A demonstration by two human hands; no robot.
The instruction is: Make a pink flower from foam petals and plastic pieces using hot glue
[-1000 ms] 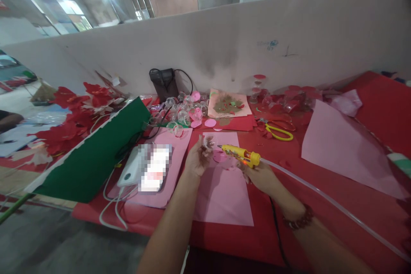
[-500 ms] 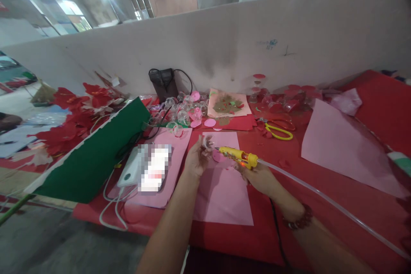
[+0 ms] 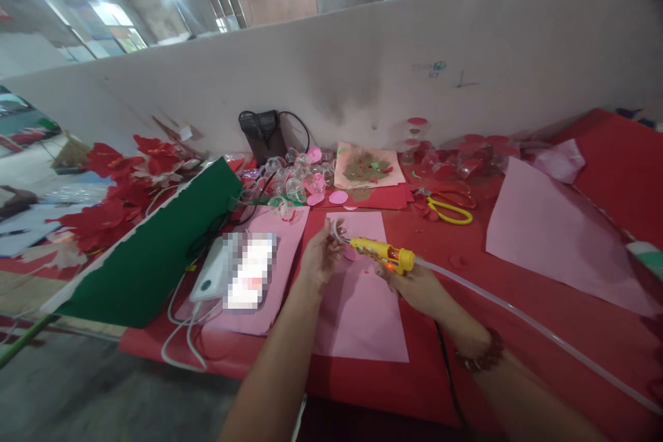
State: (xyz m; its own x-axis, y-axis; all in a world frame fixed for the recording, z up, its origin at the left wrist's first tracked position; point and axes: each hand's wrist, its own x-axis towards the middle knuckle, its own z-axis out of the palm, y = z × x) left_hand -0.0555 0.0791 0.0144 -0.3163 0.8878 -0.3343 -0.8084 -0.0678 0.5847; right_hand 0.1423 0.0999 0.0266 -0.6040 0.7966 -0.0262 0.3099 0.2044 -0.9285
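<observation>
Between the fingers of my left hand [image 3: 318, 255] is a small clear plastic cup [image 3: 339, 228], tilted with its rim toward the right. My right hand [image 3: 414, 288] grips a yellow glue gun [image 3: 380, 253], a small orange light glowing on it. The gun's nozzle touches or nearly touches the cup's rim; I cannot tell which. A long clear glue stick [image 3: 497, 307] runs out of the gun's back to the lower right. Under both hands lies a pink sheet [image 3: 362, 321], with a pink paper disc [image 3: 353, 253] partly hidden below the gun.
Clear cups [image 3: 296, 188] and pink discs [image 3: 338, 197] are heaped at the back. Yellow-handled scissors [image 3: 449, 213] lie right of them. A phone [image 3: 252, 271] and white power bank [image 3: 210, 275] sit left, beside a green board [image 3: 150, 255]. Red flowers [image 3: 111, 204] stand far left.
The cup has turned slightly in my left hand, its rim now facing more toward the nozzle. The glue gun has shifted a little left.
</observation>
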